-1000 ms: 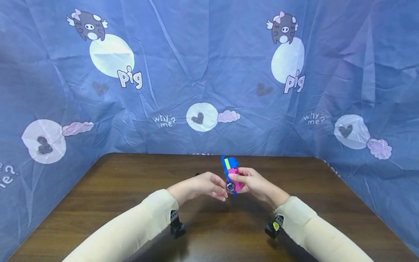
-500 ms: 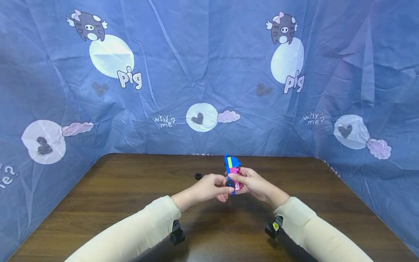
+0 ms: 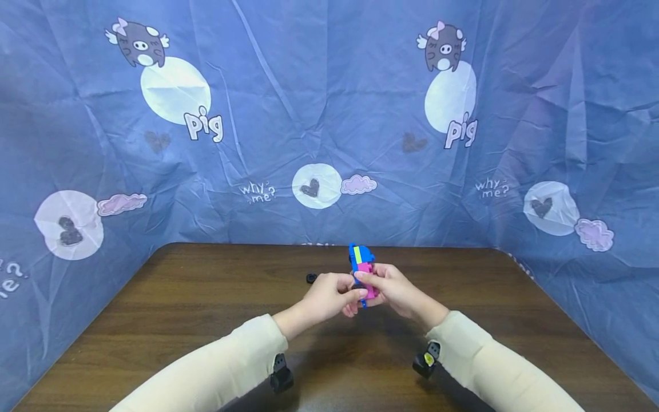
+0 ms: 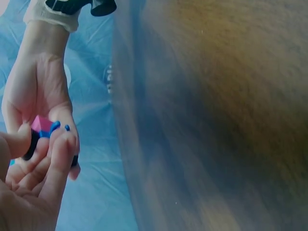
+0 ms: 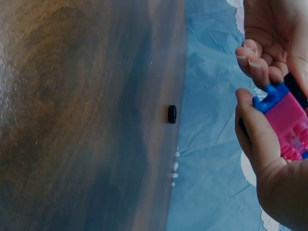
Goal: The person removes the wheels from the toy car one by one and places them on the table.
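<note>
A small toy car [image 3: 364, 268] of pink, blue and lime building bricks is held up over the table, its blue end pointing away. My right hand [image 3: 400, 290] grips its pink body from the right side. At the near end, my left hand [image 3: 325, 296] pinches a black tire [image 5: 294, 89] against the car's wheel. The left thumb [image 4: 15, 142] presses the tire's outer face in the left wrist view. Part of the car is covered by the fingers. In the right wrist view, pink studs and a blue hook-like piece show on the car.
A loose black tire [image 3: 311, 278] lies on the brown wooden table [image 3: 216, 320], just beyond my left hand. A blue cloth [image 3: 329, 114] with printed pigs and hearts hangs behind the table and along both sides.
My left hand has come right from beside the car onto its near wheel. A black tire now covers the wheel's bare hub. The loose tire on the table has come into clearer view.
</note>
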The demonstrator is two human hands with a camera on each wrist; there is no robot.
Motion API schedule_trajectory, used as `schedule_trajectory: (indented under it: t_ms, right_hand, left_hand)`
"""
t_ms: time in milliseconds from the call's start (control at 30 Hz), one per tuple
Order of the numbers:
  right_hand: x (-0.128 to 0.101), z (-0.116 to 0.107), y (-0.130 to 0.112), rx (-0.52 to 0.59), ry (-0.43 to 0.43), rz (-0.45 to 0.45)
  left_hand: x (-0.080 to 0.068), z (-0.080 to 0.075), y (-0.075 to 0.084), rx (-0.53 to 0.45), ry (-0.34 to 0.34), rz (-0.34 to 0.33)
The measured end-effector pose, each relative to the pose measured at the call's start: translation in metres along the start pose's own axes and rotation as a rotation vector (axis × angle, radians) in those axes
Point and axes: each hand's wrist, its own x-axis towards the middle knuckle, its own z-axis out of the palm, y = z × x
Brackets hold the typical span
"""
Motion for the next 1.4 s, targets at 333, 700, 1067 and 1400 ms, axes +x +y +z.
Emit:
schedule_trajectory:
  t_ms: [333, 700, 1067, 1400]
  right_hand:
    - [0.000, 0.004, 0.004, -0.020, 0.045, 0.022]
    - [-0.001, -0.006, 0.007, -0.030, 0.059, 0.061]
    - [0.001, -0.010, 0.006, 0.090, -0.027, 0.109]
    - [0.000, -0.017, 0.006, 0.129, -0.115, 0.102]
  left_hand:
    - [-0.004, 0.007, 0.001, 0.171, 0.113, 0.037]
    - [-0.003, -0.011, -0.005, -0.002, -0.076, 0.019]
    - [-0.011, -0.023, -0.003, 0.033, -0.051, -0.027]
    - [-0.014, -0.033, -0.013, -0.024, 0.089, -0.074]
